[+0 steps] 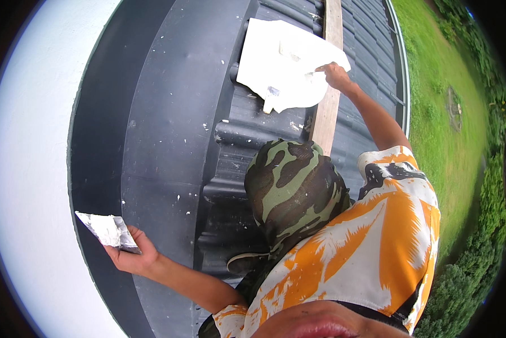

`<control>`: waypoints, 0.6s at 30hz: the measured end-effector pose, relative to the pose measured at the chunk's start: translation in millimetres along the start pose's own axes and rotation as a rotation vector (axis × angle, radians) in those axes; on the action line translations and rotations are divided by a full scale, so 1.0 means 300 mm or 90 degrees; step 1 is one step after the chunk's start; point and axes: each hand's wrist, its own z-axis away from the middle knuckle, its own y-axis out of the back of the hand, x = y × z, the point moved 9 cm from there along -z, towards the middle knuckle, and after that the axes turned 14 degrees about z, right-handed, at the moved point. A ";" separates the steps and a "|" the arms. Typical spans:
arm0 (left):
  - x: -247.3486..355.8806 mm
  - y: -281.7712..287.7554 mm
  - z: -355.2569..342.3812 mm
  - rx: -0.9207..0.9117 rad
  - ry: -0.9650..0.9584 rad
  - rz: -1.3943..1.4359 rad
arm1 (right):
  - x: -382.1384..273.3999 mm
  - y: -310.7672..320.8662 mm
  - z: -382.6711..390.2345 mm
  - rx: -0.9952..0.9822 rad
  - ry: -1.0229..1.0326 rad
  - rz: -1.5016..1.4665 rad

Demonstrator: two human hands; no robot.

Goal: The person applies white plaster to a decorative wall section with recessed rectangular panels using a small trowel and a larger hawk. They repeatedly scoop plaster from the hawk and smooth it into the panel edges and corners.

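Note:
At the lower left, my left hand (133, 252) grips a flat grey spatula-like blade (130, 241), its face heaped with white paste (109, 227). It is held beside the white wall (27, 169), and a gap between blade and wall cannot be judged. My right hand (337, 77) reaches out over a crumpled white sheet or sack (298, 50) on the roof. Its fingers are closed at the sheet's right part, and what they pinch is too small to make out. A small grey patch (273, 90) shows on the sheet's near part.
Dark ribbed roof panels (224, 135) with white specks lie beneath me, beside smooth dark flashing (163, 124) along the wall. A wooden plank (325, 124) runs past the sheet. My camouflage-clad knee (298, 191) is bent in the middle. Beyond the gutter edge (402, 73) lies grass (438, 112).

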 end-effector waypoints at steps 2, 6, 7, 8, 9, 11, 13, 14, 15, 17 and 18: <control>0.019 -0.001 -0.004 -0.043 0.017 0.009 | 0.073 0.040 -0.067 0.028 -0.073 -0.061; 0.049 -0.004 0.009 -0.005 -0.021 -0.012 | 0.116 0.047 -0.204 0.019 -0.150 -0.068; 0.060 -0.001 0.013 0.009 -0.028 -0.010 | 0.097 0.024 -0.227 -0.029 -0.152 -0.029; 0.069 0.003 0.015 0.021 -0.035 -0.008 | 0.090 0.016 -0.232 -0.019 -0.133 -0.039; 0.073 0.001 0.003 -0.016 -0.022 -0.004 | 0.085 0.009 -0.223 -0.010 -0.115 -0.049; 0.073 -0.003 -0.003 -0.083 0.004 0.004 | 0.060 0.008 -0.199 -0.018 -0.098 -0.050; 0.050 0.014 0.018 -0.026 -0.026 -0.002 | -0.018 0.009 -0.129 -0.024 -0.067 -0.026; 0.033 0.002 0.024 -0.004 -0.036 -0.005 | -0.038 -0.005 -0.083 0.010 -0.057 0.005; 0.007 0.032 -0.016 -0.035 0.002 -0.019 | -0.061 -0.045 -0.049 0.028 -0.001 -0.005; -0.056 0.027 -0.019 -0.034 0.046 -0.004 | -0.108 -0.056 -0.010 0.040 0.062 -0.034; -0.078 0.024 -0.013 -0.022 0.049 -0.015 | -0.104 -0.051 -0.008 0.035 0.067 -0.052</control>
